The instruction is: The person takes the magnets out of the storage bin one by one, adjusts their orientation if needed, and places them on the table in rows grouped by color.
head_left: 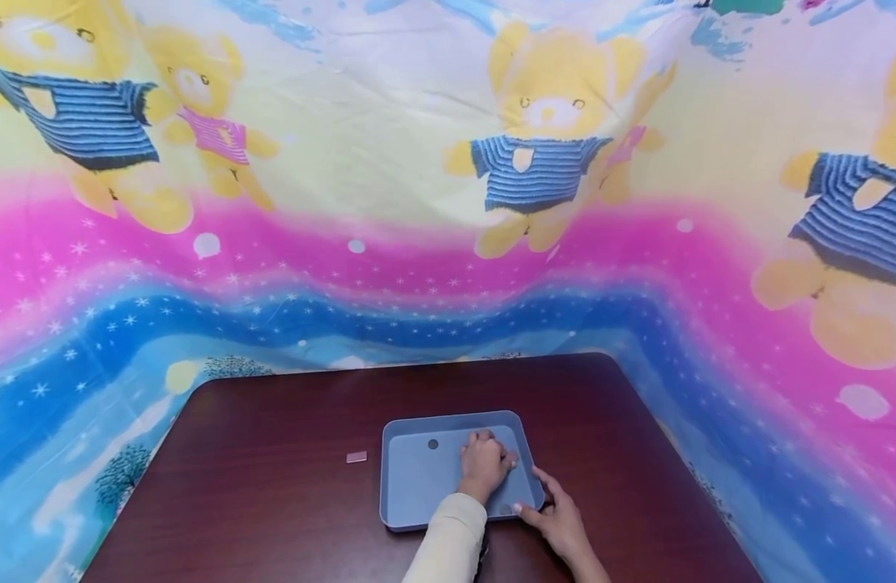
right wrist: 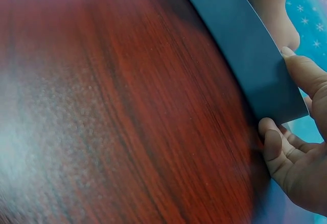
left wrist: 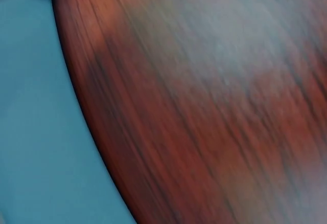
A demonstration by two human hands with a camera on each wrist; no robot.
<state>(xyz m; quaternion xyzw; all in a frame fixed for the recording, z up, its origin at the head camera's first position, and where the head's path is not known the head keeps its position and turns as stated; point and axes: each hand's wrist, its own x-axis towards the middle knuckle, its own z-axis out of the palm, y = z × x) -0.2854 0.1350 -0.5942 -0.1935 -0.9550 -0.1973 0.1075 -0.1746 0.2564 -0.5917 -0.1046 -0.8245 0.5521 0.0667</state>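
A shallow blue-grey tray (head_left: 411,494) lies on the dark wood table. My left hand (head_left: 484,463) is inside it, over the right half, with the fingers bent down toward the tray's floor. I cannot tell whether those fingers hold something. At the near right corner my right hand (head_left: 561,522) grips the tray; in the right wrist view the thumb is at the rim and the curled fingers (right wrist: 273,145) are at the lower edge. A small dark round disc (head_left: 433,444) lies in the tray, left of my left hand.
Left of the tray, a small pink rectangular piece (head_left: 356,457) lies on the table (head_left: 273,486). A cloth curtain (head_left: 390,162) printed with teddy bears hangs behind the table and along its sides.
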